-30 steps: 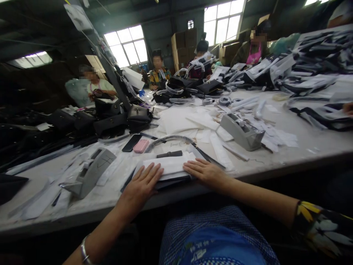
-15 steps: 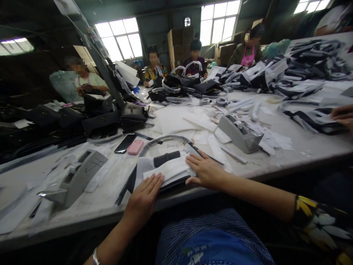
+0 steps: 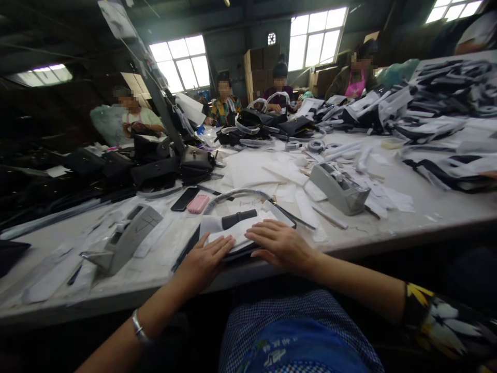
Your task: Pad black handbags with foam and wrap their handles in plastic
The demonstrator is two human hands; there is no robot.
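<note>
A flat black bag piece point(image 3: 237, 219) partly wrapped in white paper point(image 3: 232, 233) lies at the near edge of the grey table point(image 3: 388, 228). My left hand point(image 3: 204, 260) rests flat on the paper's left end, fingers stretched out. On the right side of the paper my right hand point(image 3: 280, 243) lies palm down, fingers together and extended. A plastic-wrapped curved strap point(image 3: 236, 196) arcs just behind the bag piece.
Two grey tape dispensers point(image 3: 128, 237) point(image 3: 338, 188) flank me. A black phone point(image 3: 185, 199) and a pink phone point(image 3: 198, 204) lie behind. Black handbags point(image 3: 194, 165), white paper sheets point(image 3: 252, 168) and wrapped bags point(image 3: 438, 98) cover the table. Several people sit along the far side.
My right hand slid left across the white paper toward the middle. My left hand shifted slightly along the paper's left end. The view tilted a little.
</note>
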